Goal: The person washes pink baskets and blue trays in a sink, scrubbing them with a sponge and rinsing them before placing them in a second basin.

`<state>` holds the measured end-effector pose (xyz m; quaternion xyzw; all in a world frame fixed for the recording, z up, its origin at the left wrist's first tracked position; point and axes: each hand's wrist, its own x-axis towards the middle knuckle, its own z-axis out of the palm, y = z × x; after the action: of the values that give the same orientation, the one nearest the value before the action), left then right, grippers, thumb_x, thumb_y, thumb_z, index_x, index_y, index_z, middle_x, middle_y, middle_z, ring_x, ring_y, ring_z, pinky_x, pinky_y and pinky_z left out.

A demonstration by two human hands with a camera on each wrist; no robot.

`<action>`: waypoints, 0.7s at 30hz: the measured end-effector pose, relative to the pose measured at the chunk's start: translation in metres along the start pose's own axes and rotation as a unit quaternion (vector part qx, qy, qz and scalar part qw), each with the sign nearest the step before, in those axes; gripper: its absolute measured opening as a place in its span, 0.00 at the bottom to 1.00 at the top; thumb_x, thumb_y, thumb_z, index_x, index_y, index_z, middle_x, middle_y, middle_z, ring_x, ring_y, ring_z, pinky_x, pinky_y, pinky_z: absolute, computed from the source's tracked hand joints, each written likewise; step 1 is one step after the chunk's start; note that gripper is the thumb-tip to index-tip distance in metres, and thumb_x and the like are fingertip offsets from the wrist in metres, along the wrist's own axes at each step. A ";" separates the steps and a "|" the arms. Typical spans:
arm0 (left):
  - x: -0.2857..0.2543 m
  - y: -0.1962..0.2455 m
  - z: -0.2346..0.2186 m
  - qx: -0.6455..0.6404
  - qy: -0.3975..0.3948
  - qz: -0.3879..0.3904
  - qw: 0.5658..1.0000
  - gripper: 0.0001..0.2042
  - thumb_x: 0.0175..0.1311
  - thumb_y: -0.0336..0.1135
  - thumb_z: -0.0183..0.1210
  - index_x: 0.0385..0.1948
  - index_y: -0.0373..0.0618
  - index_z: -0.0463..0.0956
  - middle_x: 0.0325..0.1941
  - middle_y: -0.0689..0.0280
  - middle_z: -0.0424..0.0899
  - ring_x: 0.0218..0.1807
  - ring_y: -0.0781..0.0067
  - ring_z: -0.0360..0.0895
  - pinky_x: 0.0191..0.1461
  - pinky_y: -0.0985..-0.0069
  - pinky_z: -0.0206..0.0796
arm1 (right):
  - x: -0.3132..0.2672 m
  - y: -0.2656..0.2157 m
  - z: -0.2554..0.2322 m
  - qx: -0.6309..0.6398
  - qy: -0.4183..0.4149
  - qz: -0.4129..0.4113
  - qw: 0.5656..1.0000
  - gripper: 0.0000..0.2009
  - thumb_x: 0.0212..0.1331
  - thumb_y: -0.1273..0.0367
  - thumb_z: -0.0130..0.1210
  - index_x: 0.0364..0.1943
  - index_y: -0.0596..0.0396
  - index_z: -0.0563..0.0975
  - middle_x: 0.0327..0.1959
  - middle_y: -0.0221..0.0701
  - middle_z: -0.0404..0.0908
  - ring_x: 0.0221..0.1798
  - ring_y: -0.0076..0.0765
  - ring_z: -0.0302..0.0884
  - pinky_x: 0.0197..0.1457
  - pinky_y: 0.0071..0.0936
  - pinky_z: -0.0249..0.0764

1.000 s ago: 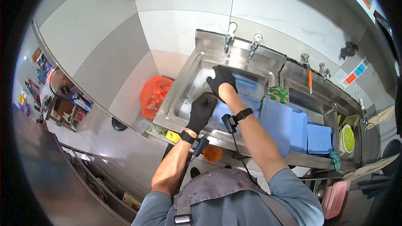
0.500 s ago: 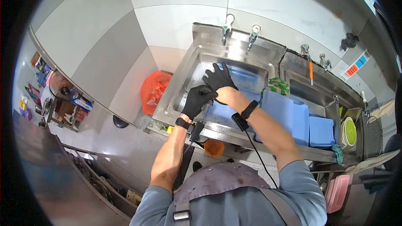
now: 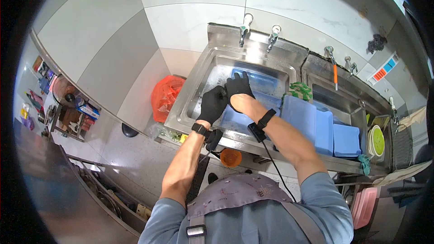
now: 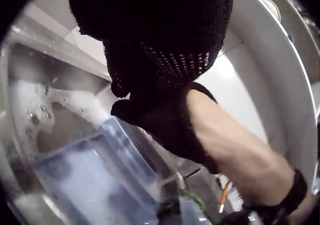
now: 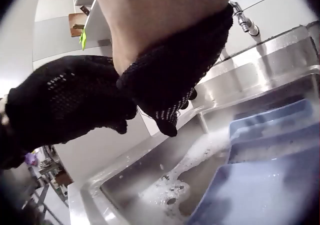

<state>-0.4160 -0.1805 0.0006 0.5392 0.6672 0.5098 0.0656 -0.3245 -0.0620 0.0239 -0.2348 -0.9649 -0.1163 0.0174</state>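
Both hands wear black knit gloves with small pale dots and are held over a sink (image 3: 190,81) of sudsy water. My left hand (image 3: 212,105) has its fingers curled at the thumb side of the right glove (image 5: 175,70), pinching its cuff edge; its fingertips are partly hidden in the left wrist view. My right hand (image 3: 238,86) points away with its fingers extended and a bare strip of wrist behind the glove. Below the hands, blue plastic trays (image 4: 95,180) lie in the water, with white foam (image 5: 167,190) beside them.
More blue trays (image 3: 298,124) stand at the right over the sink divider, near a green camouflage cloth (image 3: 299,91). Taps (image 3: 272,38) line the back wall. A red plastic bag (image 3: 166,99) sits left of the sink, and an orange bucket (image 3: 231,157) is below its front edge.
The right hand's fingers spread, then drew closer together. The left hand moved from below the right wrist up to the thumb side of the right glove. The head view shifted slightly.
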 end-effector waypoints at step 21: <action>0.005 0.007 0.011 -0.110 -0.004 -0.076 0.991 0.08 0.59 0.33 0.62 0.31 0.38 0.83 0.28 0.53 0.85 0.31 0.58 0.83 0.36 0.65 0.72 | -0.012 0.005 -0.008 -0.059 -0.046 -0.015 0.997 0.24 0.62 0.57 0.48 0.60 0.48 0.79 0.66 0.41 0.72 0.75 0.66 0.52 0.74 0.77 0.35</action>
<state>-0.4070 -0.1704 0.0030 0.4782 0.6459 0.5716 0.1660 -0.3119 -0.0650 0.0320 -0.2261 -0.9595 -0.1627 -0.0423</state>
